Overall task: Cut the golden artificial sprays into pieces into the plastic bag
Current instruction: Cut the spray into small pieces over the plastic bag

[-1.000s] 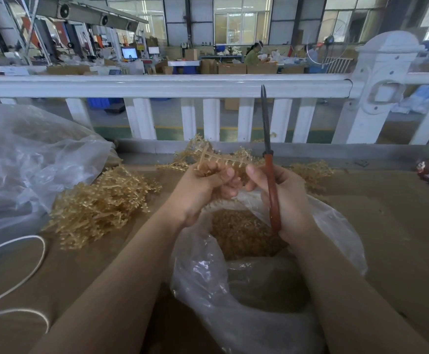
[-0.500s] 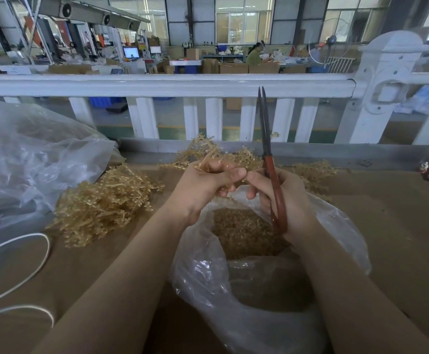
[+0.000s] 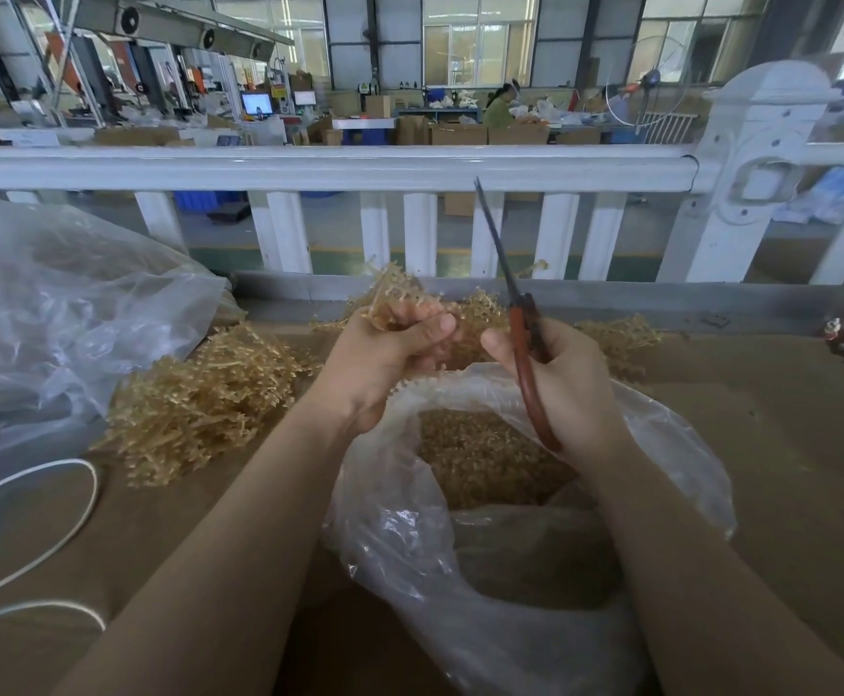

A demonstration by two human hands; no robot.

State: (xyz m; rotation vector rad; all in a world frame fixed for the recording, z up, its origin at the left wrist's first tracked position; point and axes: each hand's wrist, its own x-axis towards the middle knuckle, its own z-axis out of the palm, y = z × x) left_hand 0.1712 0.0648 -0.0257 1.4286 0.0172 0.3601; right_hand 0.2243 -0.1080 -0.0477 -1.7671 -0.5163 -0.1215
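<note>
Bristly golden spray (image 3: pixel 399 298) bunched in left hand (image 3: pixel 384 354), twigs splayed upward

Bright, even daylight from the far windows (image 3: pixel 480 40); soft shadows, sharp centre, wide-angle bending at edges.

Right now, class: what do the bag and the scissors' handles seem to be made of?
Plastic bag: thin clear plastic film; see-through, crinkled, glossy. Scissors: handles look coated in smooth red-brown plastic or paint, blades dark metal, probably steel.
</note>
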